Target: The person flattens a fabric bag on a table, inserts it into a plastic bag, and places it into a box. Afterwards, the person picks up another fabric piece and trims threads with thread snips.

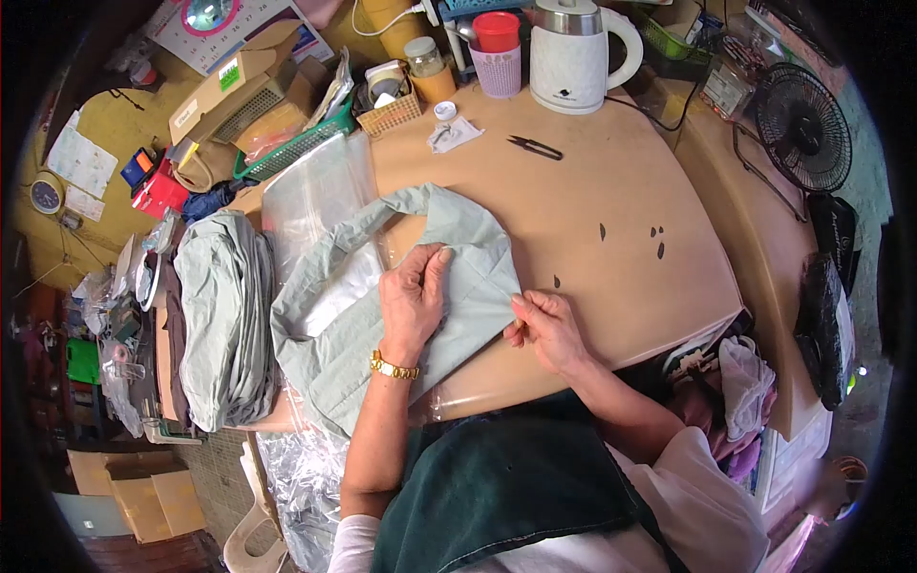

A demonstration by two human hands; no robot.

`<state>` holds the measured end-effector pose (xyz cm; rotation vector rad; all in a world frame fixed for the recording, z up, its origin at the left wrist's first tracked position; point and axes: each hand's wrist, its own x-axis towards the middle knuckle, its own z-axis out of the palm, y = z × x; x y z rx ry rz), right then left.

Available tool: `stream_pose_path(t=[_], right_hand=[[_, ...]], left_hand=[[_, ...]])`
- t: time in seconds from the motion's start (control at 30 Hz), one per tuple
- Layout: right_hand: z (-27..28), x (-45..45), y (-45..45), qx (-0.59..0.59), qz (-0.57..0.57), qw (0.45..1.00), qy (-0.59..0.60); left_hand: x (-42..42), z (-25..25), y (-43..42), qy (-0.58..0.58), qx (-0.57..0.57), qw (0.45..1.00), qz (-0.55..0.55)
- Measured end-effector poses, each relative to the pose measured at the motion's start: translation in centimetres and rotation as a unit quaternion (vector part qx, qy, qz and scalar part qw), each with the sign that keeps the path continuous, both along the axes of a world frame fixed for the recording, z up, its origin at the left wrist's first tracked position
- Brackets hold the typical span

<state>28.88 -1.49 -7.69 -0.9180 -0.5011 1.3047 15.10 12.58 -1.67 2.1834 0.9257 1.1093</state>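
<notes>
The left hand [413,296], thumb against fingers, pinches the grey cloth [478,286]; the right hand [549,329], fingers curled, grips its right edge. The cloth lies on the table [592,201], partly over clear plastic [310,191]. Left of it sits a folded stack [222,315]; beyond, snips [535,147] and, farther, a kettle [568,62].

- tan worktop [626,177] taken up mostly along its far and left sides, a few dark marks [660,250] seen toward the right
- pale grey-green fabric piece [478,277] spread near the front edge, partly laid over clear plastic [310,191]
- black snips [535,147] left lying farther back
- white kettle [565,67] stood at the back, lilac cup [497,74] parked just beside it
- green basket [296,145] and small woven basket [389,116] kept back left, both pretty stuffed
</notes>
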Motion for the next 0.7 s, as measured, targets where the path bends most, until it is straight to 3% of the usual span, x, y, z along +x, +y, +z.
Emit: stream_pose_path(t=[0.17,0.23,0.3,0.37,0.43,0.53,0.6,0.63,0.67,0.7], right_hand=[[0.2,-0.1,-0.8,-0.004,-0.001,0.996,-0.089],[0.6,1.1,-1.9,-0.043,0.085,0.972,-0.217],[1.9,3.4,-3.7,-0.044,0.118,0.964,-0.236],[2.3,5.9,-5.0,-0.156,0.115,0.898,-0.395],[4.2,5.8,-3.6,-0.024,-0.076,0.836,-0.543],[8.1,4.0,1.2,0.083,-0.241,0.803,-0.539],[7.7,5.7,3.1,0.116,-0.022,0.707,-0.698],[8.0,6.4,3.3,0.115,-0.017,0.708,-0.697],[8.7,7.4,3.5,0.106,0.056,0.706,-0.698],[9.3,8.1,3.6,0.097,0.129,0.702,-0.694]], left_hand=[[-0.7,-0.7,0.3,0.014,-0.004,1.000,0.017],[-0.8,-0.6,-0.1,0.031,0.008,0.999,-0.014],[-0.9,-0.1,0.1,0.022,0.016,1.000,-0.016],[-1.6,0.4,1.4,-0.002,-0.016,0.999,0.037],[-0.6,1.4,0.2,0.006,0.059,0.996,-0.068],[0.5,3.3,-2.4,0.072,0.073,0.987,-0.122],[-1.0,5.7,-3.2,0.253,0.109,0.956,-0.098],[-3.4,6.0,-3.0,0.329,0.105,0.934,-0.091],[-6.5,6.3,-2.6,0.399,0.100,0.908,-0.080],[-9.2,6.6,-2.0,0.449,0.001,0.891,-0.065]])
